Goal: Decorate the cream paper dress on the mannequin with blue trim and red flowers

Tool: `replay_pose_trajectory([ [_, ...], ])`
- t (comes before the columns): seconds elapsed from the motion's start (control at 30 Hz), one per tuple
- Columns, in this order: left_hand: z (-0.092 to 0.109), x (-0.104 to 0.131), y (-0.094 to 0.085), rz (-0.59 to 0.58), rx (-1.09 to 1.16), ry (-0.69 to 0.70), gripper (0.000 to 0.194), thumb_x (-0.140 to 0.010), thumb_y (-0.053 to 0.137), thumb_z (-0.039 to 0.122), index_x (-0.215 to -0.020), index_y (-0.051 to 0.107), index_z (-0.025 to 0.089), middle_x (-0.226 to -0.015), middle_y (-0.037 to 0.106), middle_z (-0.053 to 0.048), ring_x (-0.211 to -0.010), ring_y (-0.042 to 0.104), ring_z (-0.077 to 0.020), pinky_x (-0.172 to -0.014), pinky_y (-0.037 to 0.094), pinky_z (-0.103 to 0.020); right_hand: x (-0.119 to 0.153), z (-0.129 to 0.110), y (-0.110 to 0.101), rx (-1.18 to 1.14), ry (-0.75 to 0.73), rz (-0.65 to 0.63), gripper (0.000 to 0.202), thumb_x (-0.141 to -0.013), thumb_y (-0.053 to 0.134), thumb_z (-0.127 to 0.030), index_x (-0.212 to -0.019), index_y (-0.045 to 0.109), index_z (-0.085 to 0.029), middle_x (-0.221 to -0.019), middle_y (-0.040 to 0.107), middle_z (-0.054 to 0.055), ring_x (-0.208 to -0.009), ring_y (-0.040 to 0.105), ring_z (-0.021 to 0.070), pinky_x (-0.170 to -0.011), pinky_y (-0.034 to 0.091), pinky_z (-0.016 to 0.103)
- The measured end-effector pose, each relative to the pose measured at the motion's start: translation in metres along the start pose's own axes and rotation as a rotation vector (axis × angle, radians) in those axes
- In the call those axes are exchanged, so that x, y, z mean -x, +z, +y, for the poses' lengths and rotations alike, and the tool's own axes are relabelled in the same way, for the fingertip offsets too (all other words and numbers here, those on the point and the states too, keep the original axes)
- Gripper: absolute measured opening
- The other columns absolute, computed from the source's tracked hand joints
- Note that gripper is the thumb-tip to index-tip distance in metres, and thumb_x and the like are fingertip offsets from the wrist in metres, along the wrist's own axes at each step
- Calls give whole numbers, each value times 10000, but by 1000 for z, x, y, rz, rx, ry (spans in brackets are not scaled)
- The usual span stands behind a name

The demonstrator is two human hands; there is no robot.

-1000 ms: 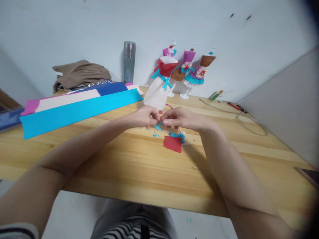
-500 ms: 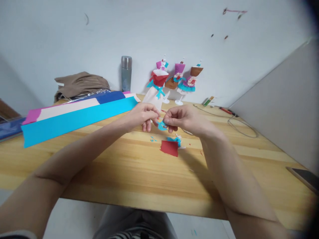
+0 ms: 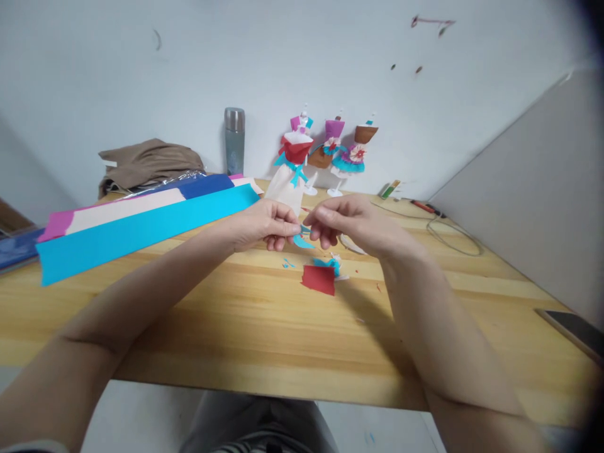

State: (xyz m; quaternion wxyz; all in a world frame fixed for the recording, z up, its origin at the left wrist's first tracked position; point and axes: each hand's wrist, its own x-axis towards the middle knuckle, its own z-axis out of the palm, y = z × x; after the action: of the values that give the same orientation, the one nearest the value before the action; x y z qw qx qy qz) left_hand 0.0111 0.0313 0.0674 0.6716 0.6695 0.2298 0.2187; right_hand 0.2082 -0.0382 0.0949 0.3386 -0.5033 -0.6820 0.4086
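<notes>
My left hand [image 3: 274, 225] pinches a small turquoise crepe paper piece [image 3: 302, 241] between thumb and fingertips, above the table. Its loose end hangs down and to the right. Just right of it, my right hand [image 3: 349, 223] has loosely bent fingers with the thumb apart, and I see nothing gripped in it. Whether its fingertips touch the turquoise piece is unclear. Below the hands lies a red paper piece [image 3: 318, 279], with turquoise paper scraps [image 3: 330, 265] behind it. A small doll-sized dress form [image 3: 296, 151] in red, white and turquoise paper stands beyond my hands.
Two more dressed forms [image 3: 333, 146] stand by the wall. Left lie a long turquoise paper strip [image 3: 141, 234], other coloured paper and brown cloth [image 3: 151, 162]. A thermos [image 3: 234, 141] stands behind. Right are a cable [image 3: 453, 242] and a phone [image 3: 570, 330] on the wooden table [image 3: 226, 327].
My right thumb and fingers have parted from their pinch on the turquoise piece. My left hand has closed on it, and the view has shifted slightly.
</notes>
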Motion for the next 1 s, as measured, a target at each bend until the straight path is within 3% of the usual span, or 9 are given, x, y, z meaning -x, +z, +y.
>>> replay_pose_trajectory([
  [0.1, 0, -1, 0, 39, 39, 27, 211, -782, 787, 234, -674, 641, 127, -471, 578, 6, -384, 496, -53, -405, 353, -160, -1, 5, -5, -81, 7, 53, 586, -775, 616, -772, -787, 694, -191, -694, 695, 60, -530, 605, 149, -497, 448, 291],
  [0.2, -2, -3, 0, 90, 100, 67, 210, -791, 774, 213, -665, 631, 126, -508, 611, -3, -393, 513, -54, -402, 360, -162, -2, 7, -6, -95, 0, 23, 599, -754, 629, -781, -774, 688, -185, -695, 683, 57, -543, 619, 151, -489, 440, 281],
  [0.33, -4, -5, 1, 169, 170, 115, 188, -791, 769, 180, -688, 625, 117, -596, 670, -29, -415, 549, -62, -396, 366, -167, -4, 5, 0, -31, 43, -31, 411, -647, 837, -545, -787, 670, -197, -664, 660, 15, -557, 611, 141, -509, 445, 268],
  [0.4, -3, -4, 1, 172, 189, 130, 197, -790, 782, 203, -709, 629, 109, -620, 680, -36, -420, 556, -61, -398, 369, -167, -5, 4, 4, -9, 38, 4, 336, -655, 834, -468, -747, 647, -205, -633, 637, 2, -539, 585, 132, -500, 427, 267],
  [0.53, 0, -3, -2, 123, 244, 125, 283, -840, 753, 361, -808, 648, 100, -660, 699, -61, -429, 582, -89, -395, 385, -187, -6, 4, 8, 76, -54, 103, 279, -750, 743, -462, -685, 604, -229, -628, 616, 8, -532, 563, 142, -520, 433, 298],
  [0.7, -2, -6, -7, 156, 321, 59, 439, -973, 518, 513, -943, 660, 99, -637, 700, -87, -415, 583, -120, -399, 391, -205, 0, 4, 2, 583, -378, 321, 164, -894, 595, -318, -743, 627, -263, -691, 635, 28, -612, 581, 180, -586, 437, 333],
  [0.8, -3, -8, -8, 118, 349, -53, 483, -1011, 426, 497, -923, 675, 92, -645, 699, -97, -425, 582, -119, -403, 390, -204, 0, 8, -3, 877, -593, 352, 216, -957, 511, -263, -794, 653, -260, -744, 666, 44, -640, 593, 176, -585, 433, 316],
  [0.9, -2, -8, -7, 33, 344, -194, 506, -1041, 354, 434, -880, 682, 83, -648, 694, -106, -428, 573, -112, -397, 385, -202, -3, 15, -7, 1041, -786, 389, 237, -972, 493, -186, -823, 669, -240, -748, 683, 37, -639, 614, 159, -551, 424, 283],
  [1.0, 0, -4, -4, -44, 324, -188, 403, -1018, 453, 379, -876, 688, 84, -633, 679, -83, -415, 545, -89, -392, 368, -187, -6, 21, -6, 1106, -918, 435, 236, -958, 496, -111, -858, 678, -224, -788, 716, 34, -673, 650, 147, -555, 441, 261],
])
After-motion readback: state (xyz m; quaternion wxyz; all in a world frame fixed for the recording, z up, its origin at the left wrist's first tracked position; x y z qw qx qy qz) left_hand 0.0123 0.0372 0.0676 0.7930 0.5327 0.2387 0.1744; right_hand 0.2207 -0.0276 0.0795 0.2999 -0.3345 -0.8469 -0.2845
